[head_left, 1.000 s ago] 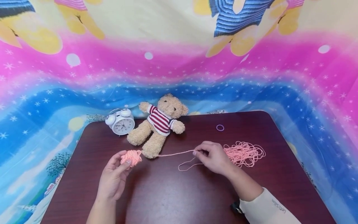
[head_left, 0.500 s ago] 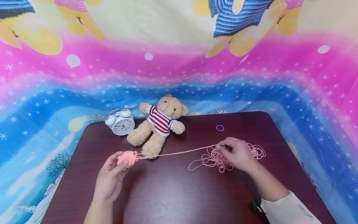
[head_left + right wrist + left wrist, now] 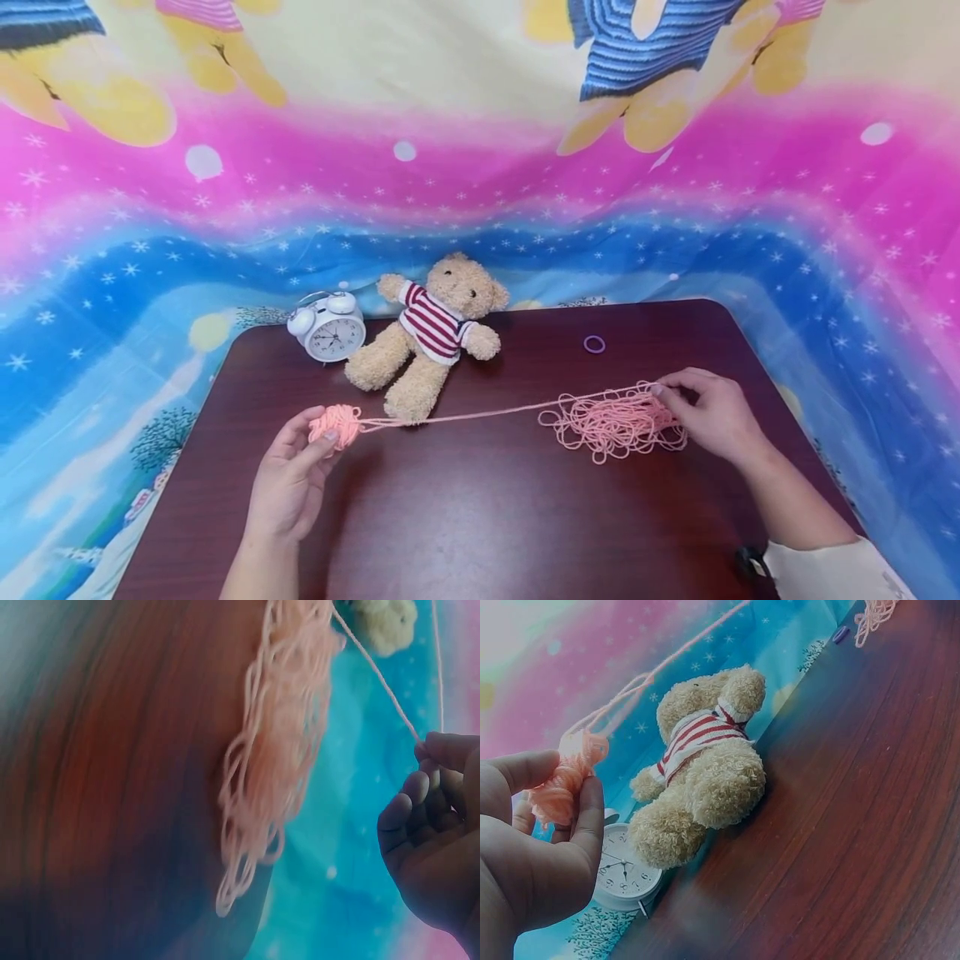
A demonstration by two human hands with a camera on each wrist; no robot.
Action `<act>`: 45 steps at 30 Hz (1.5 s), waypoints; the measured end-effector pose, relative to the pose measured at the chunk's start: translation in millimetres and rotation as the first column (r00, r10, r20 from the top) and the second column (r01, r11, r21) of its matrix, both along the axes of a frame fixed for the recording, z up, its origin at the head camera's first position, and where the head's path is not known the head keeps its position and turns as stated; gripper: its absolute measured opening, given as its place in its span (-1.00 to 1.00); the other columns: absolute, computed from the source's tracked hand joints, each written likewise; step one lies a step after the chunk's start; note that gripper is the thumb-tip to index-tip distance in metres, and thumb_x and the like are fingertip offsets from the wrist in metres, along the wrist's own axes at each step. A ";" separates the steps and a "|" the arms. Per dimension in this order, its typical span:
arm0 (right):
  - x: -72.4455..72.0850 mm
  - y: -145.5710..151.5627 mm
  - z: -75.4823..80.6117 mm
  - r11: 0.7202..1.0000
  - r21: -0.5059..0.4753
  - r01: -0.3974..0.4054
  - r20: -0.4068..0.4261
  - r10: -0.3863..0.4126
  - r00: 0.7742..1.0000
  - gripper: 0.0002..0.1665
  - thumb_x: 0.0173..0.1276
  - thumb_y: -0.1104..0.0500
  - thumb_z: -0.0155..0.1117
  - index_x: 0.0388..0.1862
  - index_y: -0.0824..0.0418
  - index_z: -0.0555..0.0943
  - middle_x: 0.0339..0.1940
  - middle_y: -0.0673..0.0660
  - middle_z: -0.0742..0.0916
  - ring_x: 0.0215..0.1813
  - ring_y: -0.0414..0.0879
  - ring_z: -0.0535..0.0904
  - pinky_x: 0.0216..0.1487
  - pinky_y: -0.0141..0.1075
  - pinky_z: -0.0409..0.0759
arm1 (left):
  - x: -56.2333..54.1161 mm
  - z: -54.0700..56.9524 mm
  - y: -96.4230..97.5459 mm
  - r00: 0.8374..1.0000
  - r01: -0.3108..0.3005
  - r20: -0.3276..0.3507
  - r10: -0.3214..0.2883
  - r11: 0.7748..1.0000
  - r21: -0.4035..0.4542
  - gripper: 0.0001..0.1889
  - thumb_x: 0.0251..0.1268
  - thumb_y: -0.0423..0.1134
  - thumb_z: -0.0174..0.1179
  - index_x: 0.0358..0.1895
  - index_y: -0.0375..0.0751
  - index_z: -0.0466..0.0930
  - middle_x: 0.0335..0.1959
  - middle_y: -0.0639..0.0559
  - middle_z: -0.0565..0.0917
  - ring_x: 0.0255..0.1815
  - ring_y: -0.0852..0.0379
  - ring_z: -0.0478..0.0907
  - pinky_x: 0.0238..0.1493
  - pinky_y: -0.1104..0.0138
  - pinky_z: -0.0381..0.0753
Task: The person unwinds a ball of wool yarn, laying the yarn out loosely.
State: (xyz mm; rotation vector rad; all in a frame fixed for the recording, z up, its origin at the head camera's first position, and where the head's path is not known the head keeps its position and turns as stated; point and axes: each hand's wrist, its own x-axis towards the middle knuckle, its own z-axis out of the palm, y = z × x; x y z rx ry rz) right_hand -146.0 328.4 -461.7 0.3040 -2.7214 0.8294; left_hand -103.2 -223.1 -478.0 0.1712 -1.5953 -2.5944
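Observation:
My left hand (image 3: 288,479) holds a small wound ball of peach-pink yarn (image 3: 335,427) between thumb and fingers, over the left part of the table. From the ball a strand of yarn (image 3: 480,414) runs taut to the right, looped double near the ball. Its far end is pinched between thumb and forefinger of my right hand (image 3: 712,412). In the right wrist view the pinched strand (image 3: 386,690) slants down from a loose heap of the same yarn (image 3: 281,742). That heap (image 3: 615,425) lies tangled on the table, just left of my right hand.
A teddy bear (image 3: 435,325) in a striped shirt leans at the back of the dark wooden table (image 3: 465,517). Left of it stands a white twin-bell alarm clock (image 3: 333,333). A purple ring (image 3: 594,344) lies behind the yarn heap. A printed curtain (image 3: 480,208) surrounds the table's back and sides.
My right hand has moved far to the right, drawing the strand out longer and passing over the heap. My left hand has shifted slightly left with the ball.

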 end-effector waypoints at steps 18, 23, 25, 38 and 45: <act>-0.4 107.2 -14.0 0.970 0.073 0.233 0.025 -0.236 0.971 -0.72 0.43 0.03 0.40 -0.11 0.23 0.79 -0.25 0.31 0.80 -0.29 0.00 0.60 -0.38 -0.36 0.42 | 4.1 -1.6 -15.5 1.000 -0.028 -0.003 0.028 1.000 0.005 -0.64 0.47 -0.60 0.12 0.21 -0.22 0.57 -0.02 0.02 0.64 -0.07 0.16 0.71 -0.01 0.35 0.72; 1.9 123.8 -18.7 0.944 0.118 0.308 0.053 -0.316 0.947 -0.67 0.46 0.01 0.33 -0.10 0.26 0.77 -0.28 0.35 0.79 -0.24 0.28 0.64 -0.37 -0.15 0.46 | 5.3 -1.4 -18.3 1.000 -0.025 -0.014 0.025 1.000 0.016 -0.64 0.47 -0.61 0.11 0.20 -0.22 0.57 -0.03 0.02 0.65 -0.09 0.15 0.72 -0.02 0.34 0.73; 2.0 128.5 -20.7 0.932 0.145 0.332 0.054 -0.343 0.938 -0.66 0.47 0.01 0.29 -0.10 0.27 0.76 -0.35 0.31 0.78 -0.28 0.29 0.64 -0.38 -0.11 0.45 | 5.9 -1.3 -19.4 0.999 -0.026 -0.019 0.026 0.999 0.027 -0.64 0.47 -0.61 0.10 0.19 -0.21 0.58 -0.03 0.02 0.65 -0.10 0.15 0.72 -0.03 0.34 0.73; 5.6 146.9 -21.6 0.871 0.196 0.450 0.088 -0.472 0.877 -0.54 0.46 -0.01 0.16 -0.03 0.35 0.73 -0.27 0.41 0.77 -0.17 0.49 0.62 -0.35 0.13 0.52 | 8.1 -1.8 -28.1 0.998 -0.064 -0.015 0.065 0.997 0.042 -0.64 0.48 -0.59 0.10 0.15 -0.14 0.64 -0.05 0.03 0.67 -0.12 0.17 0.72 -0.03 0.34 0.73; 6.2 143.5 -17.3 0.849 0.157 0.504 0.123 -0.524 0.843 -0.50 0.47 -0.04 0.15 0.03 0.36 0.72 -0.19 0.43 0.77 -0.11 0.49 0.60 -0.32 0.10 0.51 | 8.7 -1.7 -28.9 0.998 -0.055 -0.038 0.057 0.996 0.067 -0.65 0.52 -0.57 0.07 0.17 -0.15 0.63 -0.05 0.02 0.63 -0.14 0.19 0.69 -0.04 0.35 0.71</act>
